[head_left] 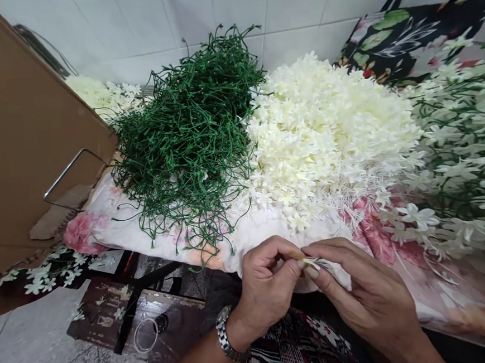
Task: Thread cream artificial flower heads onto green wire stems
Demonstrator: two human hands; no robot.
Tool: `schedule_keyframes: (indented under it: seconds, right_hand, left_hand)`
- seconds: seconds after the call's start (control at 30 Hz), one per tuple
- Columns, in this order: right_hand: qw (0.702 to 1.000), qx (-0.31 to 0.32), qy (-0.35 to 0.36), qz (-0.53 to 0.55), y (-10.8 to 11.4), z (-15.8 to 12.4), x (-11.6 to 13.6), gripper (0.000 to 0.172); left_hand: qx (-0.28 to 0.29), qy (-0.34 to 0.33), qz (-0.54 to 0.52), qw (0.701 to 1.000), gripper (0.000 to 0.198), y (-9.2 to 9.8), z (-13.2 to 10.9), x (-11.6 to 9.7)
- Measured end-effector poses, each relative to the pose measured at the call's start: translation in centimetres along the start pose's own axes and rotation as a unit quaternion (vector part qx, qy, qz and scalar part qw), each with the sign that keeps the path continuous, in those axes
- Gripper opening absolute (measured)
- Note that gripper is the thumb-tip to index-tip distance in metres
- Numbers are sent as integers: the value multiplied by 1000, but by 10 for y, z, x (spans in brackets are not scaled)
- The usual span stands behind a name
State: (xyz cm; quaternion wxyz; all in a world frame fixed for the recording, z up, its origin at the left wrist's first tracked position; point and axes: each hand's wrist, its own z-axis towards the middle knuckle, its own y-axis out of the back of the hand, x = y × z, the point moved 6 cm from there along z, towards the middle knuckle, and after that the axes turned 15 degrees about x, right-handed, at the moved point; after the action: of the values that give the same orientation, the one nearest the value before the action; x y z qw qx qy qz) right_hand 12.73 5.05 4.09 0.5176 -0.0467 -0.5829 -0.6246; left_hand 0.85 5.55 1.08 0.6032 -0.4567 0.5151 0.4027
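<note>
L hand (267, 286), wristwatch (224, 334) on it, is closed in a fingertip pinch. R hand (369, 294) meets it tip to tip, also pinched. Both grip one small white blossom piece (315, 263), low centre, just in front of the near edge of the floral cloth (116, 228). A thin pale stub shows at the L thumb tip; can't tell if it's a separate part or the same piece.

Step in hand, by my read: fine fingertip work on that single blossom, w/ both hands working at the join. Next move calls for a steady L pinch and small, exact R finger motion, since the piece is tiny and mostly hidden by the fingers. Grip looks light, so it could slip.

Counts:
- hands: 2, both the wearer's; no other person in view
- pieces in the pinch: 1 seen for sure
- green stem heap (188, 135): 1, stems too tangled to count
- big white blossom heap (326, 124): 1, just R of the green, touching it
- smaller white heap (97, 95): 1, back L, behind the cardboard box (16, 138)
- stemmed flower sprays (466, 147): 1 mass at far R, number unclear
- box: 1; printed bag (415, 33): 1, back R
- loose blossoms on floor (43, 272): a scatter, approx a dozen or more
</note>
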Motion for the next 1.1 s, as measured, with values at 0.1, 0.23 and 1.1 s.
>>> schedule_keyframes:
  seconds: [0.1, 0.23, 1.1]
  right_hand:
    - [1000, 2, -5, -10, -1, -1, -2, 18]
    - [999, -1, -20, -47, 1, -4, -9, 13]
    - [997, -55, -6, -48, 6, -7, -20, 12]
  left_hand:
    - [14, -18, 67, 997, 13, 1, -2, -6]
    - [16, -103, 313, 944, 18, 13, -1, -29]
    - [-84, 41, 770, 631, 17, 52, 12, -25]
